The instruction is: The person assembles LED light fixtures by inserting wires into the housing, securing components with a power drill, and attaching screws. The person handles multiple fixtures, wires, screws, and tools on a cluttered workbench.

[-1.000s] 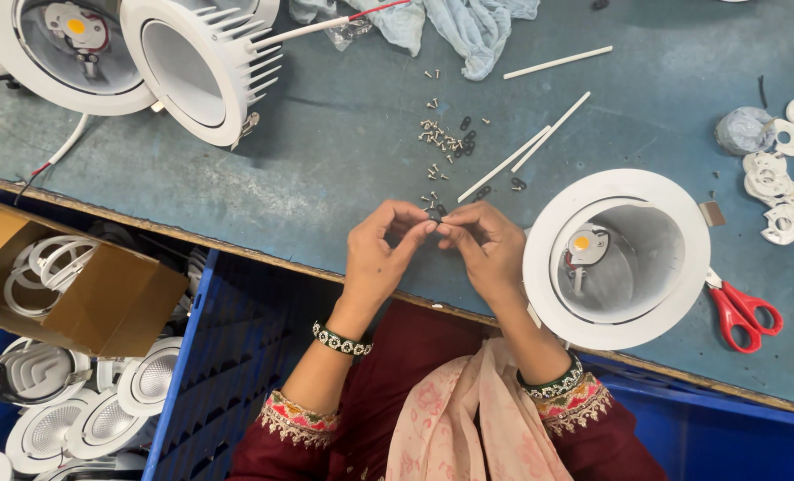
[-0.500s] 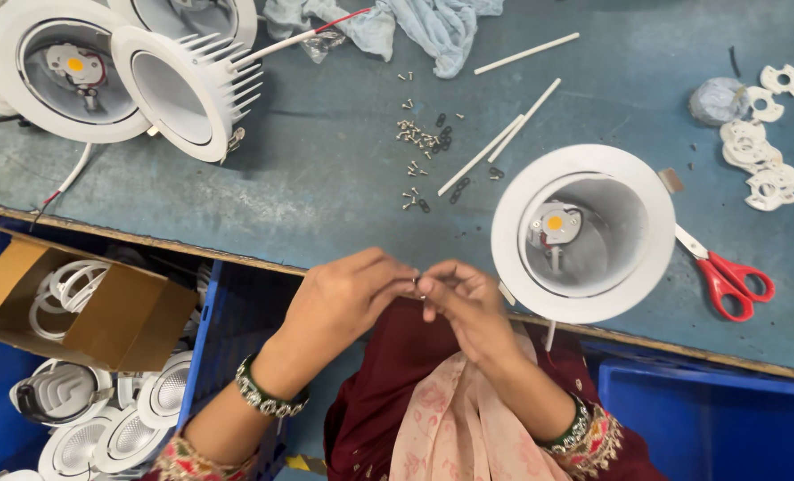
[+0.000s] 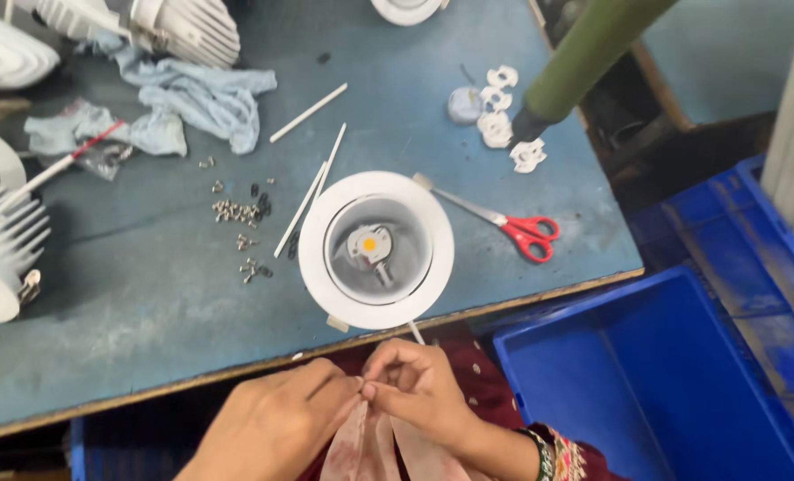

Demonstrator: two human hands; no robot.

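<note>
Both hands meet just below the near edge of the counter [image 3: 147, 321], over the person's lap. The left hand [image 3: 277, 428] and the right hand [image 3: 419, 392] press their fingertips together around something very small, perhaps a screw, too tiny to make out. On the counter just above them sits a round white lamp housing [image 3: 376, 249], open side up, with a yellow dot at its centre. Loose screws [image 3: 237, 214] lie scattered to its left, red-handled scissors [image 3: 513, 227] to its right, and thin white sticks [image 3: 312, 191] beside it. A blue crate [image 3: 646, 383] stands at the right.
</note>
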